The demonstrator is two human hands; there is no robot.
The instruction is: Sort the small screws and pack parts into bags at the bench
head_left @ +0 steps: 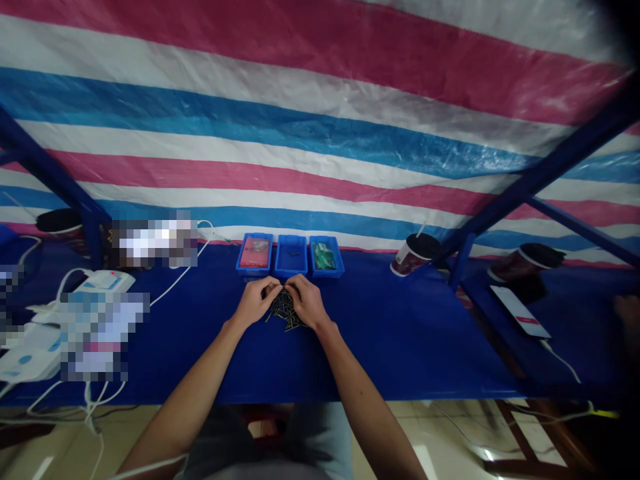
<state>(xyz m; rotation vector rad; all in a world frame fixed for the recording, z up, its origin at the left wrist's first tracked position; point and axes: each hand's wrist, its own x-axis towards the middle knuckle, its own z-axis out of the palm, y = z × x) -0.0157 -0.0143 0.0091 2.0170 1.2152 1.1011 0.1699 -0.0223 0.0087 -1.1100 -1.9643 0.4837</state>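
A loose pile of thin dark and yellowish screws or nails (284, 311) lies on the blue table, too small to tell which. At the pile's left edge is my left hand (255, 301), its fingers curled and thumb and fingertips drawn together. My right hand (306, 300) bends over the right side, fingertips pinched close to the left ones. What either pinch holds is too small to make out. Just beyond the hands stand three blue bins: the left bin (239, 271) holds pink and clear packets, the middle bin (291, 268) a few small dark pieces, the right bin (330, 272) green packets.
A lidded cup with a straw (413, 256) stands back right. White power strips (107, 280) and cables crowd the left. On the neighbouring right table are a phone (520, 312) and another cup (523, 263). A striped sheet (310, 173) hangs behind, with blue frame posts (463, 260) at the sides.
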